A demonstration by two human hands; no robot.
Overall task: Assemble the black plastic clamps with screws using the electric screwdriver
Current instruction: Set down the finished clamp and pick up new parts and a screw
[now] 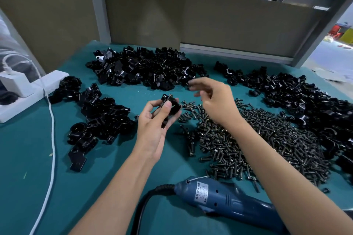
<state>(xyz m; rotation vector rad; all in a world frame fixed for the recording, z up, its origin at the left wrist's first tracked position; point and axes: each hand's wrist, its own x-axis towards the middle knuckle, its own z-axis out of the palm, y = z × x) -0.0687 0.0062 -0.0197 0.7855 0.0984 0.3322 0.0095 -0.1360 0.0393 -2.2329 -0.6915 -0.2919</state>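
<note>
My left hand (155,126) grips a black plastic clamp (172,106) with a screw standing in its top, thumb pressed against it. My right hand (214,99) hovers just to the right of the clamp, above the screws, fingers loosely spread and blurred, holding nothing that I can see. A large heap of dark screws (248,139) lies under and to the right of that hand. The blue electric screwdriver (219,196) lies on the green table mat (28,149) near the front edge, partly behind my right forearm.
Heaps of black clamp parts lie at the back (143,68), at the right (305,97) and at the left (99,118). A white power strip (28,89) with a plugged charger and white cable (52,139) sits far left. Brown panels close the back.
</note>
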